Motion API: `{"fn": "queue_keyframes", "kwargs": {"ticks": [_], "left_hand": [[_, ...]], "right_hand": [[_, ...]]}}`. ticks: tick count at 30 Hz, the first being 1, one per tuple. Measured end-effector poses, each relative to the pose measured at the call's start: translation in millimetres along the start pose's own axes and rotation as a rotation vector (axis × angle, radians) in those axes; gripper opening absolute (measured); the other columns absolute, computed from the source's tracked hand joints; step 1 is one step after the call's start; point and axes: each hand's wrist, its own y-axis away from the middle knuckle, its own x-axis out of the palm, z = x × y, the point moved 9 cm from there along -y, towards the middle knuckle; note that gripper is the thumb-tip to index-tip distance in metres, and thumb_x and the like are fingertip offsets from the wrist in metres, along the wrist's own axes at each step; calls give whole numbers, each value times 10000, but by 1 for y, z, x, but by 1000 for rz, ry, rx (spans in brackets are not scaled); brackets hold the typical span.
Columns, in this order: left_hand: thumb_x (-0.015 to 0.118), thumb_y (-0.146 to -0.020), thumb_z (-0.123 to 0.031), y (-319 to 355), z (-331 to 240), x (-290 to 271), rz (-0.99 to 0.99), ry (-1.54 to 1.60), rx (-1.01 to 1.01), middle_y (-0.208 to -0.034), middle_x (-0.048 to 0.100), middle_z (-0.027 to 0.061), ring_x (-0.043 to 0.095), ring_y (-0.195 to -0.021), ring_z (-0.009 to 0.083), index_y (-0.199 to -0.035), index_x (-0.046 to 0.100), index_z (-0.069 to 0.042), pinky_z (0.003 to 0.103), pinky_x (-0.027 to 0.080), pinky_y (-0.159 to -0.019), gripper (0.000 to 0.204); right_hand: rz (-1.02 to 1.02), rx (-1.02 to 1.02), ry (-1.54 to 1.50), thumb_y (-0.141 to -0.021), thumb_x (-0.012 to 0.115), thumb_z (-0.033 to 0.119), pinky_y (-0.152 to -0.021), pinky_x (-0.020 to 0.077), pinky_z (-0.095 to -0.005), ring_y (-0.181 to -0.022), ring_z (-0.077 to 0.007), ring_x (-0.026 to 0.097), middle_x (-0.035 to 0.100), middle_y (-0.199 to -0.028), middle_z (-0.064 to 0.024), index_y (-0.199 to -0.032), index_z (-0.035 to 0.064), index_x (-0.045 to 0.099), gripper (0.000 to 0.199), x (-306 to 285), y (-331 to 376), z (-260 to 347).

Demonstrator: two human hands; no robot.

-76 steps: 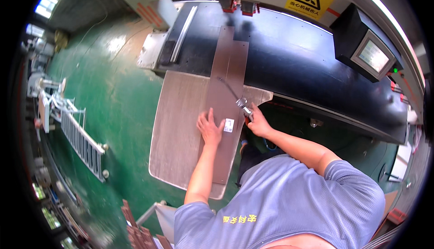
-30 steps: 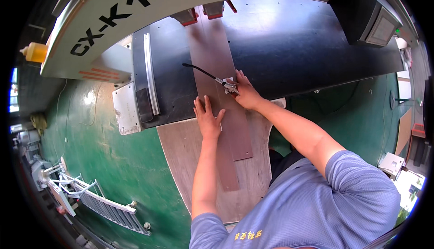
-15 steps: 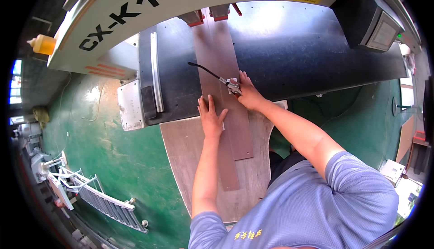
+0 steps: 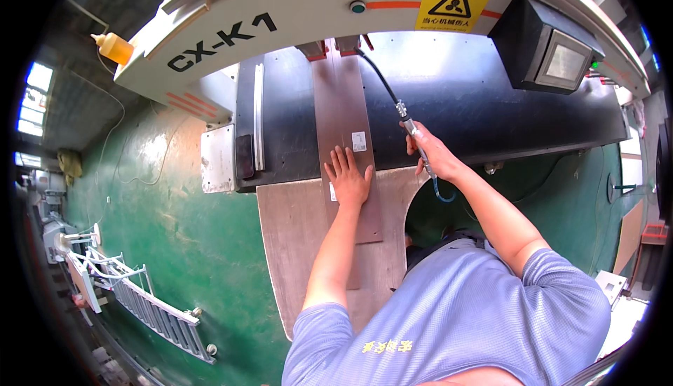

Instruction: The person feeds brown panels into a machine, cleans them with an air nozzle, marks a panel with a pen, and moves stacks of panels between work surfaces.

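Observation:
My left hand (image 4: 349, 179) lies flat with fingers spread on two long brown boards (image 4: 340, 109) placed side by side. Their far ends reach under the machine's clamps (image 4: 347, 46). One white label (image 4: 359, 141) shows beyond my fingertips; another label (image 4: 333, 191) is partly covered by my hand. To the right of the boards, my right hand (image 4: 434, 153) is closed around an air blow gun (image 4: 410, 126). Its long black nozzle (image 4: 381, 77) points away from me toward the clamps. A thin blue hose (image 4: 439, 191) curls below the grip.
A wooden support board (image 4: 291, 246) juts toward me from the black machine table (image 4: 491, 112). The white machine beam (image 4: 294, 21) spans the far side, with a control screen (image 4: 564, 62) at right. A dark phone-like slab (image 4: 244, 156) lies at left. A roller stand (image 4: 151, 309) is on the green floor.
My right hand has come off the boards with the blow gun, uncovering the label. The nozzle has swung from pointing left to pointing at the clamps. My left hand has shifted right, still flat.

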Motion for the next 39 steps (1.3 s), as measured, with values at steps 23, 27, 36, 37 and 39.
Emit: {"fn": "queue_keyframes", "kwargs": {"ticks": [23, 27, 36, 37, 39], "left_hand": [[480, -1039, -620, 6, -1, -2, 36, -55, -24, -1789, 143, 178, 92, -1662, 333, -1696, 241, -59, 572, 25, -1328, 897], [486, -1031, -617, 2, -8, -1, 21, -57, 8, -1783, 164, 188, 98, -1662, 338, -1696, 244, -47, 571, 26, -1327, 909], [495, -1033, -611, -3, -13, 5, -30, -53, 35, -1775, 186, 200, 124, -1655, 351, -1690, 258, -45, 577, 46, -1326, 899], [493, -1034, -614, -2, -8, 6, -16, -62, 23, -1775, 182, 202, 126, -1654, 357, -1693, 252, -48, 585, 53, -1323, 901], [526, -1027, -606, 1, -1, 9, -73, -54, 35, -1762, 222, 207, 147, -1648, 369, -1682, 271, -33, 604, 56, -1316, 907]], "right_hand": [[-149, 74, 74, -1083, 568, 507, -520, 590, -337, -751, -168, 658, 654, -910, -83, -1151, -5, 609, 518, -9, 1, 11], [-215, 264, 206, -1078, 576, 524, -466, 489, -325, -533, -154, 589, 617, -699, -54, -1005, 21, 632, 512, -52, 46, -100], [-1239, 174, -509, -1047, 576, 641, -429, 398, -299, -453, -116, 450, 502, -610, 4, -845, 77, 579, 599, -338, 265, -233], [-1271, 183, -543, -1067, 542, 627, -451, 392, -286, -467, -114, 457, 499, -615, 14, -823, 104, 553, 578, -341, 276, -223], [-1054, 248, -446, -1067, 553, 616, -466, 373, -270, -491, -98, 466, 524, -648, 27, -946, 73, 646, 564, -330, 270, -202]]}}
